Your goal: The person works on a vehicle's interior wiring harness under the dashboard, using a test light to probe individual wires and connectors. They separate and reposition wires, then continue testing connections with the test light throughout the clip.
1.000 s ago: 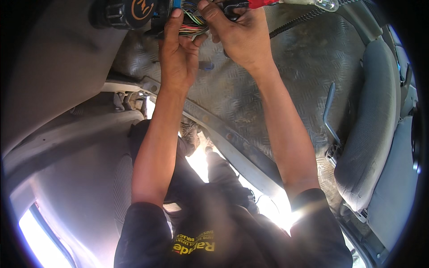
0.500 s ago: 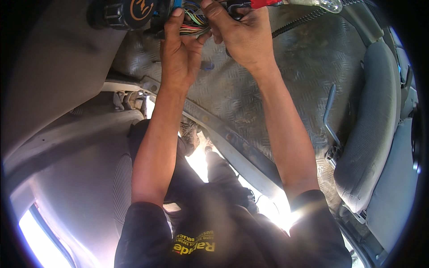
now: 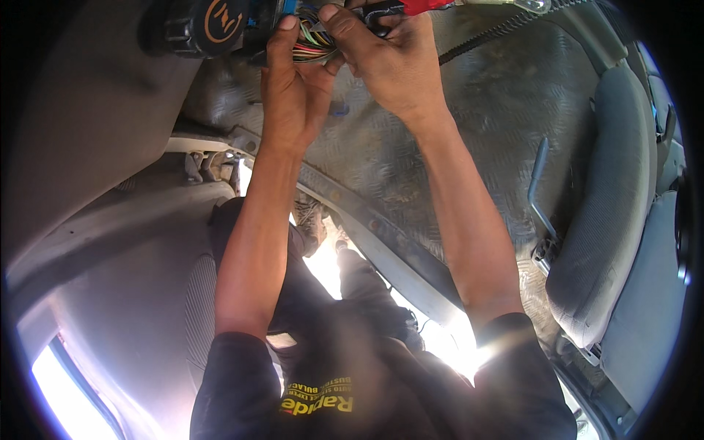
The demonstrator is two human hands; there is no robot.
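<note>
At the top of the view a bundle of many-coloured wires (image 3: 312, 50) runs from a blue connector (image 3: 286, 7). My left hand (image 3: 293, 95) is closed round the bundle, its thumb against the connector's side. Beside it, my right hand (image 3: 400, 73) has its thumb and fingers pinched close to the wires. A black-and-red handheld tool (image 3: 422, 6) with a clear bulb-like end lies along the right hand and appears held in it. Its tip is hidden by the fingers and the upper edge of the picture.
A black round knob (image 3: 213, 26) with an orange symbol is left of the connector. Black corrugated tubing (image 3: 506, 31) crosses at upper right. Below spread a patterned metal floor (image 3: 381, 161) and a door sill (image 3: 381, 235). A grey seat (image 3: 605, 213) and metal lever (image 3: 538, 176) stand right.
Both hands and the tool have shifted very slightly left and up in the picture. The hold on the wires looks the same.
</note>
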